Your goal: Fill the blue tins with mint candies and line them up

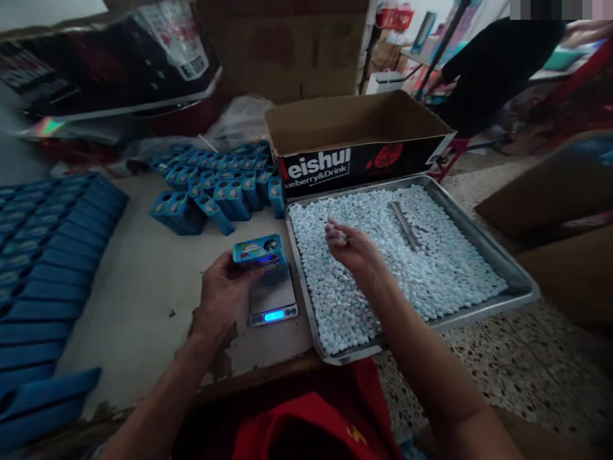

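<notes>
My left hand grips a small blue printed box with a dark round spot on its top, fingers at its left side and thumb in front. The box is at the back of a small digital scale; whether it touches the plate I cannot tell. The scale's display glows blue. Over the metal tray, my right hand is closed, with a few small white pellets showing at its fingertips. Pale blue-white pellets fill most of the tray, and a flat metal bar lies on them.
Many blue boxes stand in rows at the left, with another group of boxes behind the scale. Beyond the tray is an open black printed carton. A person in dark clothing is at the back right, near brown cartons.
</notes>
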Demonstrator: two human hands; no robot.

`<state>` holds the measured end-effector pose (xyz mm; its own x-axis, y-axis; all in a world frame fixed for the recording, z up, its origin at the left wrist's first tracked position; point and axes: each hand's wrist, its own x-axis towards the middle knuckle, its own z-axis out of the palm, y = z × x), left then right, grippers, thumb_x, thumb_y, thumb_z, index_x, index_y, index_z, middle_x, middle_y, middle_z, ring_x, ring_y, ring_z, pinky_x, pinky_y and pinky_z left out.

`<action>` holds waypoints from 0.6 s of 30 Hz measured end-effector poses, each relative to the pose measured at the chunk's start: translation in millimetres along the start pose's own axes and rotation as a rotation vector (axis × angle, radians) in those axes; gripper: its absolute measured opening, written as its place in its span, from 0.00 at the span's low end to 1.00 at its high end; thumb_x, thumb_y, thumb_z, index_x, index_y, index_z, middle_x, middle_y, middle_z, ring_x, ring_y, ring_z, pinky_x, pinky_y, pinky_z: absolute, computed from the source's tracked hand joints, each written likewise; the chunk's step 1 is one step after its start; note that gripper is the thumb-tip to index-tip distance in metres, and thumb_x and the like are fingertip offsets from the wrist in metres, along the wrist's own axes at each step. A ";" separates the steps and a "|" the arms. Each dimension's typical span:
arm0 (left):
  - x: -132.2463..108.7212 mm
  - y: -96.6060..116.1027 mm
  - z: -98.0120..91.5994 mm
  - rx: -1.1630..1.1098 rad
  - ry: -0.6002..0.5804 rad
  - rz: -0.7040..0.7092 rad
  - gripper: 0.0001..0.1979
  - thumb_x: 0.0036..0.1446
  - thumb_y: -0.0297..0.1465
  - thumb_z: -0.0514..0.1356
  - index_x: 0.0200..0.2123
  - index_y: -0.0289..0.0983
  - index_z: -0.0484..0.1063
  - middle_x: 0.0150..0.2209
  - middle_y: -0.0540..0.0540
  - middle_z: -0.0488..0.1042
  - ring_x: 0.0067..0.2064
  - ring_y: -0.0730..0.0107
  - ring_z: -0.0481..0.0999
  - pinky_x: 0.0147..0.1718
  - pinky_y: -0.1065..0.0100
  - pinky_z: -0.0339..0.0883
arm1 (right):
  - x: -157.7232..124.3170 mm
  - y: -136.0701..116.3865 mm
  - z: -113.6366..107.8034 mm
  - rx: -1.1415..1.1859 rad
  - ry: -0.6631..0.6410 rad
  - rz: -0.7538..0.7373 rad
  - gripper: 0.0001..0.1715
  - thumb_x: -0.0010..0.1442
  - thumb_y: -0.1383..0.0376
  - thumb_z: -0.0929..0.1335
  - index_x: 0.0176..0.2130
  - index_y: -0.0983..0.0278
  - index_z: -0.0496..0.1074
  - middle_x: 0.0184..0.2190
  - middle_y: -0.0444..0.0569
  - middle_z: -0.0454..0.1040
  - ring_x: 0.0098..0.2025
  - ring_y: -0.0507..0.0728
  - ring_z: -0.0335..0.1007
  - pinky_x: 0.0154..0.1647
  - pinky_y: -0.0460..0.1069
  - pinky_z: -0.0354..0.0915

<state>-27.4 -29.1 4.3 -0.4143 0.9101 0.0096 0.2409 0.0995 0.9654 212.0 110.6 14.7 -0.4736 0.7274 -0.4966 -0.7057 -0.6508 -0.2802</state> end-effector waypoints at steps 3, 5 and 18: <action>-27.3 -6.4 -12.7 -0.075 -0.007 -0.122 0.26 0.49 0.41 0.77 0.49 0.36 0.77 0.48 0.41 0.85 0.51 0.53 0.85 0.56 0.53 0.78 | -0.3 -10.2 -1.7 -0.087 -0.016 -0.041 0.11 0.67 0.77 0.64 0.42 0.62 0.66 0.25 0.39 0.68 0.17 0.45 0.57 0.12 0.35 0.52; -38.9 -7.2 -15.8 0.012 -0.053 -0.162 0.24 0.53 0.44 0.75 0.50 0.39 0.78 0.47 0.43 0.85 0.51 0.53 0.85 0.55 0.52 0.79 | 0.2 -12.2 -2.6 -0.206 -0.032 -0.108 0.09 0.66 0.75 0.67 0.41 0.61 0.66 0.24 0.38 0.68 0.17 0.45 0.56 0.12 0.36 0.51; -63.0 -30.0 -97.6 0.112 0.251 -0.069 0.21 0.56 0.39 0.73 0.52 0.40 0.81 0.48 0.43 0.84 0.50 0.57 0.85 0.57 0.55 0.79 | -30.5 2.2 -9.2 -0.411 0.107 -0.011 0.11 0.64 0.77 0.69 0.38 0.62 0.66 0.26 0.40 0.68 0.19 0.45 0.59 0.13 0.37 0.55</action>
<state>-94.2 -128.7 0.2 -0.6344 0.7726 0.0229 0.2947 0.2144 0.9312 229.7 84.9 21.7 -0.3943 0.7223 -0.5682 -0.4315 -0.6914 -0.5795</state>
